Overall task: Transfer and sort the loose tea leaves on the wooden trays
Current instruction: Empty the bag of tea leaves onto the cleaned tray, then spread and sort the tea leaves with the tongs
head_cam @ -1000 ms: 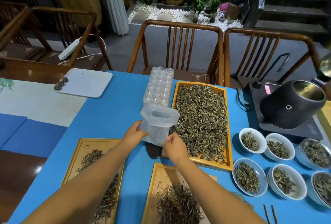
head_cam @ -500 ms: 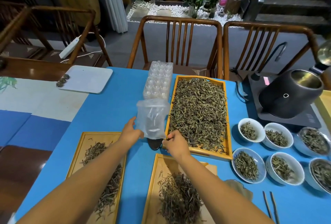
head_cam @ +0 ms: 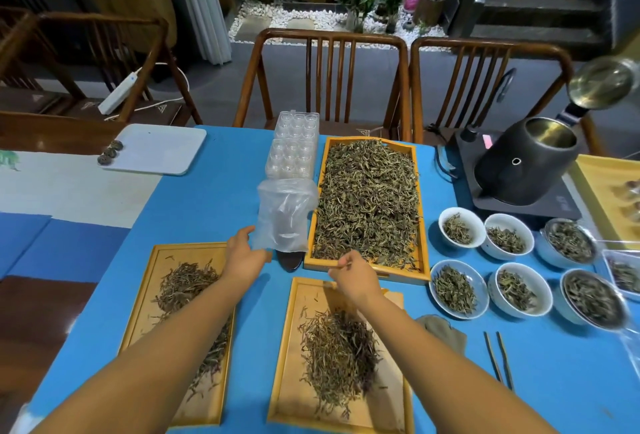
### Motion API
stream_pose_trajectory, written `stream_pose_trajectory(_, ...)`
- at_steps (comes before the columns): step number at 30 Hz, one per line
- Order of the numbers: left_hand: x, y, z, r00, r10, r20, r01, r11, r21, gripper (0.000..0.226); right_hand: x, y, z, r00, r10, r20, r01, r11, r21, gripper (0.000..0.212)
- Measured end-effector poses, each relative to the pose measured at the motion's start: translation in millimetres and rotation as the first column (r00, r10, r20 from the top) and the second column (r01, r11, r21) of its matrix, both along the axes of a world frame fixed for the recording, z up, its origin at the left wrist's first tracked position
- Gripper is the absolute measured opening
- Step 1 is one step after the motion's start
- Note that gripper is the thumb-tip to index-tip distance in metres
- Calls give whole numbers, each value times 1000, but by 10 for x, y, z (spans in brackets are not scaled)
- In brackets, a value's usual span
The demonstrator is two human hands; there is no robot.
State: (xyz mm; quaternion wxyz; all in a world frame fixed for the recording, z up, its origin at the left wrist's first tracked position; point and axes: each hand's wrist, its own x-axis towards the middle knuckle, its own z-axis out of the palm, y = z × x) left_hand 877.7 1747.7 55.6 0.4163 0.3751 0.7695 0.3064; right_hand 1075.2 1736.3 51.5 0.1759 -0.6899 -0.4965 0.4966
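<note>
Tea leaves (head_cam: 337,354) were recorded in a dark heap on the near centre tray (head_cam: 287,402), and a thinner scatter was noted on the near left tray (head_cam: 145,298), partly covered by the left forearm. The right hand (head_cam: 353,279) was held over the far end of the centre tray, fingers pinched together; a thin pale sliver was seen at the fingertips, though what it was could not be told. The left hand (head_cam: 244,257) was found loosely open, fingers touching the lower left edge of a clear bag (head_cam: 284,215); a firm hold could not be confirmed. The bag was standing upright just left of the far tray (head_cam: 424,260), which was filled with greener leaves. A dark scoop (head_cam: 290,260) was seen under the bag. White bowls (head_cam: 460,231) of leaves were set to the right. Beyond the bag, a clear cell box (head_cam: 294,146) was noted.
</note>
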Motion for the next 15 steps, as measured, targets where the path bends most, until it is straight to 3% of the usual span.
stream_pose_trajectory(7,99,-301,-75,999,-39,27,40,998,-47,64,348,-235,27,996,-29,88,28,999,15,17)
stream_pose_trajectory(15,265,-705,-341,980,-189,56,197,953,-229,53,859,-664,-91,970,-208,125,199,976,86,13)
